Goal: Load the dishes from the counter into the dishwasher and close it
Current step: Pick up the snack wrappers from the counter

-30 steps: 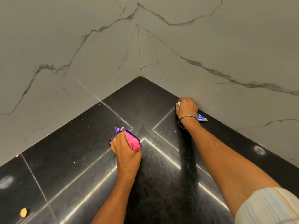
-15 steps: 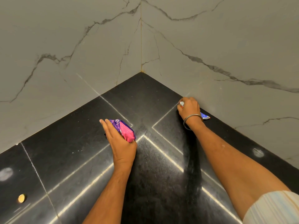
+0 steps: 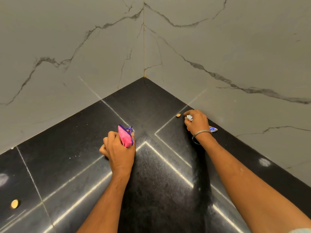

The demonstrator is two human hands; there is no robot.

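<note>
Now, L hand has its fingers curled tight round a pink wrapper w/ purple edging; the packet's end sticks up past the knuckles, purple tip pointing away from the person. R hand is also curled, gripping a crumpled white/orange/blue wrapper; one end shows at the fingertips, the other pokes out behind the wrist toward the wall. A thin metal bangle sits on the R wrist.

Both forearms reach forward, bare, backs of hands up. L hand is near the middle of the desk; its knuckles are low at the surface, but contact can't be told. R hand is further out, close to the R wall. A striped sleeve edge shows at bottom R.

The desk is a black polished stone corner top w/ pale seam lines. A small tan bit lies just beside the R fingertips; another round tan bit lies far L, well apart. Grey marble-veined walls meet at the corner behind. No dishes or dishwasher in view.
</note>
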